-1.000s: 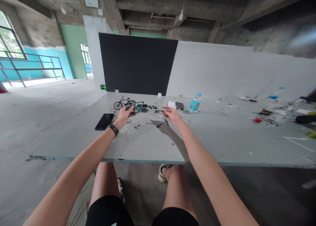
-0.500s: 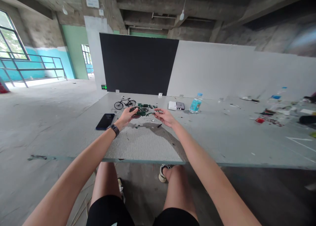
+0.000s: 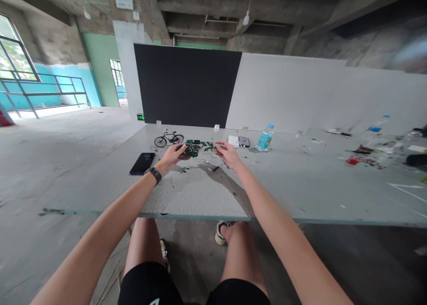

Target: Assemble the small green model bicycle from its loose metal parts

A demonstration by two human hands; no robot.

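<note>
My left hand (image 3: 171, 158), with a dark watch on its wrist, is closed on a green model bicycle part (image 3: 191, 154) with a dark spoked wheel. To its right, my right hand (image 3: 229, 154) pinches a small thin green bicycle piece (image 3: 210, 148) at its fingertips. The two held pieces are apart. More green parts (image 3: 193, 142) lie just behind my hands, partly overlapped by what I hold. Behind my left hand a complete black model bicycle (image 3: 169, 138) stands upright. Below my hands are a small black piece (image 3: 215, 168) and a tiny shiny bit.
A phone (image 3: 143, 163) lies left of my left wrist. Past my right hand are a white case (image 3: 233, 141), a dark square item (image 3: 244, 142) and a blue-capped bottle (image 3: 264, 139). Clutter with a red object (image 3: 352, 161) sits far right. A black panel (image 3: 187, 87) borders the table's back.
My right hand has moved slightly right and away from me with the thin green piece, widening the gap between my hands. My left hand holds nearly the same place.
</note>
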